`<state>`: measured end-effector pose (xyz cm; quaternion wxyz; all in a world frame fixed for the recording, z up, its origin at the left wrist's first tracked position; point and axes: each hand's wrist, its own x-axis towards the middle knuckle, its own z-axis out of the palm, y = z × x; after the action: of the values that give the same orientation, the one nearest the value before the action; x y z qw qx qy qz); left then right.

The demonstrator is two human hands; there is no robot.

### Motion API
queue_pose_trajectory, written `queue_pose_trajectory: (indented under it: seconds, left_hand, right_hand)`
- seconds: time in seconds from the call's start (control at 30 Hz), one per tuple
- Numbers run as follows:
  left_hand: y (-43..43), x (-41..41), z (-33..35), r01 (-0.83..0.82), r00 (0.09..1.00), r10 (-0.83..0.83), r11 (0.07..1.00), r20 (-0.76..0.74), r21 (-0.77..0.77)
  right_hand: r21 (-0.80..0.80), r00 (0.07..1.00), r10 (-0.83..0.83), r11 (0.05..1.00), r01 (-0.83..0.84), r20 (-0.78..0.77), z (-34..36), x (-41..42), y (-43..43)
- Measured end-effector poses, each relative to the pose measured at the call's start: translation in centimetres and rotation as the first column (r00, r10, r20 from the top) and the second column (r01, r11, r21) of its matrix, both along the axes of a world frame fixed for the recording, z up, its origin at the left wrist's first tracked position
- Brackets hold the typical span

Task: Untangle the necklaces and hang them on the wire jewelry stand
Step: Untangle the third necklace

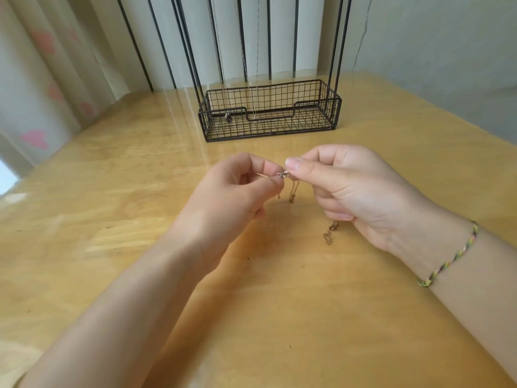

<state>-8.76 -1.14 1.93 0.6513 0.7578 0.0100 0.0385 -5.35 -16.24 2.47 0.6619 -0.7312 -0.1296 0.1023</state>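
A pale curtain (42, 79) with pink hearts hangs by the left edge of the wooden worktop (112, 219). The left hand (237, 191) is raised over the middle of the worktop, its grip closed. Thumb and forefinger pinch a thin gold necklace (283, 174) at a small knot or bead. Behind, near the far edge, stands the black wire jewelry stand (268, 110), its base a shallow mesh basket. Fine chains (253, 102) hang down into the basket's left half, one ending in a dark pendant (228, 117). The right hand (349, 191) pinches the same necklace just right of the knot, its other fingers curled. Loose chain droops between the hands, and a clasp end (330, 233) dangles under the right palm; whether it touches the wood cannot be told. A braided bracelet (447, 256) circles the right wrist. The worktop stretches wide on either side of the forearms and between hands and basket.
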Motion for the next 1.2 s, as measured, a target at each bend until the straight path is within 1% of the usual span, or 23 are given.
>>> queue_pose_trajectory:
  seconds: [0.1, 0.27, 0.4, 0.53, 0.63, 0.7, 0.77, 0.83, 0.93, 1.0, 1.2]
  left_hand:
    - [0.1, 0.2, 0.2, -0.047, 0.999, 0.047, 0.999, 0.019, 0.02]
    - [-0.1, 0.2, 0.3, -0.1, 0.994, 0.101, 0.995, 0.04, -0.007]
    - [-0.4, 0.1, 0.4, -0.089, 0.995, 0.091, 0.995, 0.039, -0.054]
    - [-0.5, 0.0, 0.4, -0.061, 0.997, 0.064, 0.996, 0.042, -0.058]
    - [-0.5, -0.1, 0.5, -0.06, 0.997, 0.063, 0.996, 0.046, -0.072]
    - [-0.5, -0.2, 0.5, -0.056, 0.997, 0.059, 0.997, 0.053, -0.059]
    - [-0.6, -0.3, 0.6, -0.029, 0.998, 0.03, 0.999, 0.055, -0.026]
    - [-0.7, -0.3, 0.6, -0.008, 0.999, 0.009, 1.0, 0.051, -0.006]
    - [-0.5, -0.2, 0.5, -0.038, 0.997, 0.038, 0.999, 0.074, 0.008]
    - [-0.4, -0.2, 0.5, -0.066, 0.993, 0.064, 0.998, 0.101, 0.012]
    - [-0.2, 0.0, 0.5, -0.156, 0.98, 0.155, 0.988, 0.127, -0.002]
  right_hand:
    - [-0.066, 1.0, 0.016, 0.998, -0.015, 0.02, 0.3, 0.2, -0.5]
    - [-0.172, 0.997, 0.018, 0.985, -0.005, 0.078, 0.6, 0.4, -0.8]
    - [-0.144, 0.995, 0.017, 0.99, -0.002, 0.102, 0.4, 0.3, -0.5]
    - [-0.094, 0.992, 0.021, 0.996, -0.009, 0.127, 0.6, 0.0, -0.4]
    - [-0.065, 0.975, -0.03, 0.997, 0.046, 0.222, 0.5, -0.1, -0.1]
    - [-0.128, 0.943, -0.046, 0.987, 0.092, 0.33, 0.4, -0.1, 0.1]
    - [-0.224, 0.919, 0.005, 0.97, 0.091, 0.394, 0.3, -0.1, 0.2]
    - [-0.265, 0.926, 0.043, 0.962, 0.062, 0.375, 0.2, -0.2, 0.3]
    - [-0.215, 0.963, 0.03, 0.976, 0.03, 0.27, 0.1, -0.3, 0.4]
    - [-0.171, 0.972, 0.017, 0.985, 0.025, 0.236, 0.0, -0.2, 0.4]
    - [-0.139, 0.971, 0.002, 0.99, 0.032, 0.237, 0.3, -0.2, 0.1]
